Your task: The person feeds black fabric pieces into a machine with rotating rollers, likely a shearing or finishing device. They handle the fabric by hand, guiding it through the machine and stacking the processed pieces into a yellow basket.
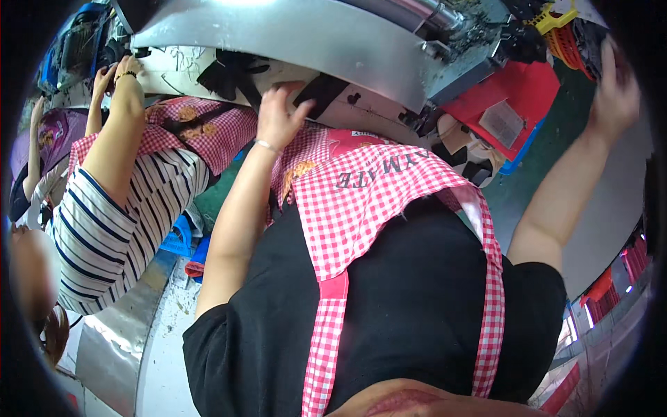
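My left hand (280,118), a band at its wrist, is over the pale worktop edge, thumb and fingers apart, holding nothing I can see. Beside its fingertips lies a black strip of fabric (325,96), and left of it a bunched black fabric piece (229,75). My right arm stretches far out to the right. There my right hand (614,94) has its fingers extended against dark grey material (590,43) next to an orange basket (564,47). Whether it grips any of that material is hard to make out.
A curved metal panel (292,35) spans the front, with a grey machine housing (462,73) at its right. A red sheet (531,90) bears a paper label. Close on my left, a co-worker in a striped shirt (132,222) works at the same worktop.
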The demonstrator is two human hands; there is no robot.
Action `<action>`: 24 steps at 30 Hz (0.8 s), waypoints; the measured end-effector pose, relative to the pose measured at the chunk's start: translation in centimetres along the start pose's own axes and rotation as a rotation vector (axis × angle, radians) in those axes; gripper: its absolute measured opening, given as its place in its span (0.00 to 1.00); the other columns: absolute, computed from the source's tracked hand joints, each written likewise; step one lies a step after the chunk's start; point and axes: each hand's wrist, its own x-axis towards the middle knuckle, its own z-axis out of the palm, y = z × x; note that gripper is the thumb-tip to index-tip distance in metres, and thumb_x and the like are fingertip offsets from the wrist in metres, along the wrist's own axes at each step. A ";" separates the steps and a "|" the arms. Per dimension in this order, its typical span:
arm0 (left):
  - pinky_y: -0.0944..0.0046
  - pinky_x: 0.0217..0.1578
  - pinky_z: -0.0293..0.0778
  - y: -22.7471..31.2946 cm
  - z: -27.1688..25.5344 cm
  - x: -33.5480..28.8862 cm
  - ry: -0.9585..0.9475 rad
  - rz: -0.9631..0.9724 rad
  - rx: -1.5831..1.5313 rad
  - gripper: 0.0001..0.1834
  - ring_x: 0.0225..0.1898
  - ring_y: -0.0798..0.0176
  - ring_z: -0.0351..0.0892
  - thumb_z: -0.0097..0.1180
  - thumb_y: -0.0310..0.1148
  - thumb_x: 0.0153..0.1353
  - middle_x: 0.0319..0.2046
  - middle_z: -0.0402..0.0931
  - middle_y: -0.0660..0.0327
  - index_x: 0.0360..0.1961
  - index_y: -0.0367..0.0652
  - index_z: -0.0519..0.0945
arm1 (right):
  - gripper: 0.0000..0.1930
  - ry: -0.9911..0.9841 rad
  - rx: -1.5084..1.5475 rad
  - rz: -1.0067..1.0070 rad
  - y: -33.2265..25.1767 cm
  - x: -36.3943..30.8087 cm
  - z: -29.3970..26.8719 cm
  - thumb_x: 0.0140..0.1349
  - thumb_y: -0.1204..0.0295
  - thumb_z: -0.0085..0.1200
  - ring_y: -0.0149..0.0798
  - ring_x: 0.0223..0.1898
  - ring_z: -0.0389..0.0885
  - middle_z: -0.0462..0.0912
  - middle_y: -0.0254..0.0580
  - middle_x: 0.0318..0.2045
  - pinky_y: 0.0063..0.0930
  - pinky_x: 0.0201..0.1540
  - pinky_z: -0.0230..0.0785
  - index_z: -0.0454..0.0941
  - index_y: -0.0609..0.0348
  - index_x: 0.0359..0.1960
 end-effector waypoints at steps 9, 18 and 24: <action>0.44 0.56 0.73 -0.8 7.2 4.6 -0.015 -0.039 0.205 0.35 0.59 0.44 0.74 0.74 0.48 0.48 0.55 0.77 0.52 0.56 0.46 0.78 | 0.13 -1.055 0.662 0.276 -10.1 -21.1 3.5 0.61 0.75 0.65 0.32 0.41 0.86 0.87 0.39 0.39 0.25 0.42 0.76 0.85 0.59 0.48; 0.50 0.42 0.77 3.7 -2.5 -1.5 -0.400 0.146 -0.487 0.15 0.44 0.37 0.84 0.61 0.31 0.65 0.39 0.83 0.41 0.50 0.38 0.75 | 0.42 -1.064 0.636 0.596 -14.5 -28.3 15.3 0.58 0.70 0.73 0.36 0.55 0.83 0.79 0.48 0.58 0.33 0.57 0.77 0.62 0.60 0.72; 0.55 0.40 0.78 6.9 -6.7 -1.4 -0.377 0.209 -0.193 0.18 0.40 0.39 0.85 0.61 0.27 0.65 0.37 0.82 0.43 0.54 0.35 0.74 | 0.36 -1.000 1.163 0.514 -14.7 -24.6 17.0 0.56 0.79 0.73 0.31 0.57 0.80 0.81 0.41 0.54 0.29 0.62 0.75 0.69 0.60 0.67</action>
